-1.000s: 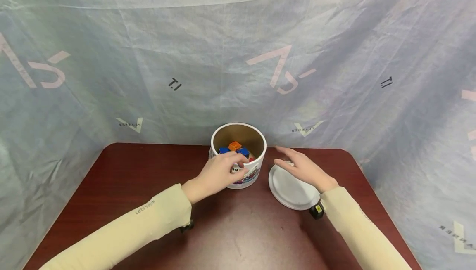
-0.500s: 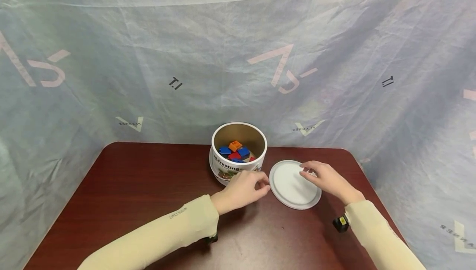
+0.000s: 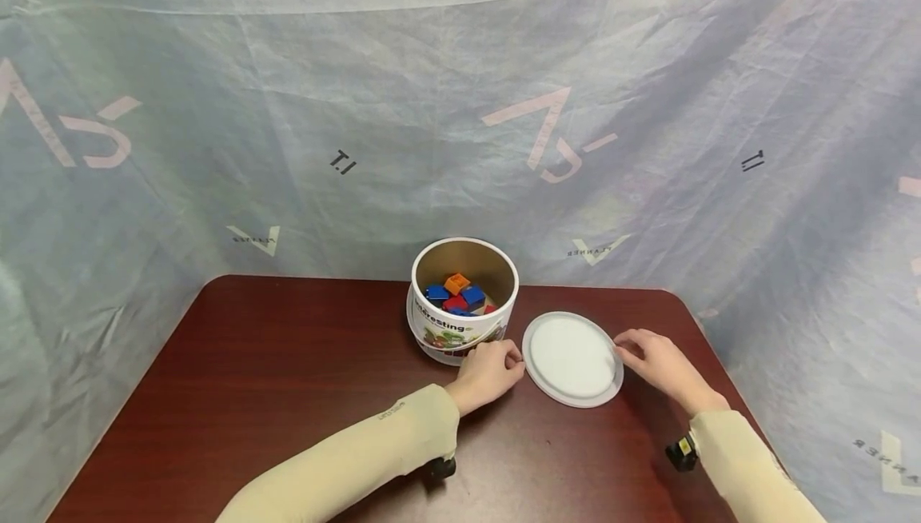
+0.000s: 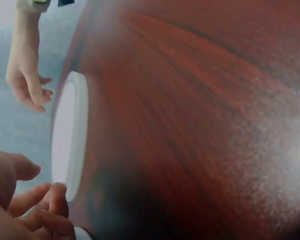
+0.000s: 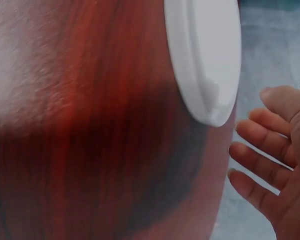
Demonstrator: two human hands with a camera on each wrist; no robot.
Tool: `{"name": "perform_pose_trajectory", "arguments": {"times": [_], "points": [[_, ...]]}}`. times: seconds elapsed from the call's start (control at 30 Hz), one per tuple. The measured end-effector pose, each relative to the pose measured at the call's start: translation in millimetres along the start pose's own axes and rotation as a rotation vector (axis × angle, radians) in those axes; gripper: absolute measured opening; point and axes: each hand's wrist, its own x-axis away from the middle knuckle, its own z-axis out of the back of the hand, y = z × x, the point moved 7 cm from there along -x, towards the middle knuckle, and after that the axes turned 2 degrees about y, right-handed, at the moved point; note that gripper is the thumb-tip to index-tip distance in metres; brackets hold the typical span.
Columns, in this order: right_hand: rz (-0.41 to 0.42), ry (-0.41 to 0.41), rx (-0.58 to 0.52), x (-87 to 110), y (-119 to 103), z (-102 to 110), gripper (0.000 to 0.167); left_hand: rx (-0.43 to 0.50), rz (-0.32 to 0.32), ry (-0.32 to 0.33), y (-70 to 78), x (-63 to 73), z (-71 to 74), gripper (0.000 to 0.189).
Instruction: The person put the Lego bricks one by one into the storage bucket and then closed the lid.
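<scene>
A round white lid (image 3: 573, 358) lies flat on the table to the right of the bucket. My left hand (image 3: 488, 375) is at its left edge, fingers loosely bent, with fingertips right at the rim; in the left wrist view the thumb of that left hand (image 4: 25, 200) stands apart from the fingers. By the opposite edge is my right hand (image 3: 665, 367), its fingers gently curved. A gap shows between the right hand (image 5: 280, 150) and the lid (image 5: 210, 55) in the right wrist view. Neither hand grips anything.
An uncovered white bucket (image 3: 460, 335) with a printed label and a handle stands at the back middle. Inside lie several toy blocks (image 3: 455, 301), blue, red and orange. Grey printed cloth (image 3: 388, 107) hangs behind and beside the dark red wooden table (image 3: 288, 347).
My left hand has moved right and toward me, from the bucket's front to the lid's left edge. My right hand has moved from above the lid to its right side.
</scene>
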Motion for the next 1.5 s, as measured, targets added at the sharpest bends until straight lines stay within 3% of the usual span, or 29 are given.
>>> {"name": "perform_pose_trajectory", "arguments": {"times": [0.27,0.5,0.77,0.97,1.17,1.5], "points": [[-0.09,-0.03,0.01,5.6,18.8,-11.7,0.021,0.02,0.129,0.026,-9.6,-0.3,-19.5,0.012],[-0.11,-0.05,0.007,4.2,20.3,-18.6,0.022,0.006,0.172,0.06,-2.1,-5.7,-27.2,0.019],[-0.138,-0.049,0.016,1.6,23.2,-21.4,0.02,0.076,0.2,0.077,1.4,-9.1,-32.4,0.026],[-0.157,-0.068,0.018,0.4,23.2,-24.2,0.016,0.192,0.262,0.013,-3.5,-11.4,-43.1,0.025],[-0.168,-0.087,0.011,0.4,22.6,-23.8,0.013,0.172,0.296,-0.029,-4.4,-15.7,-49.5,0.029],[-0.173,-0.082,0.023,2.8,19.5,-25.6,0.013,0.151,0.248,-0.067,-4.8,-14.4,-48.6,0.031]]}}
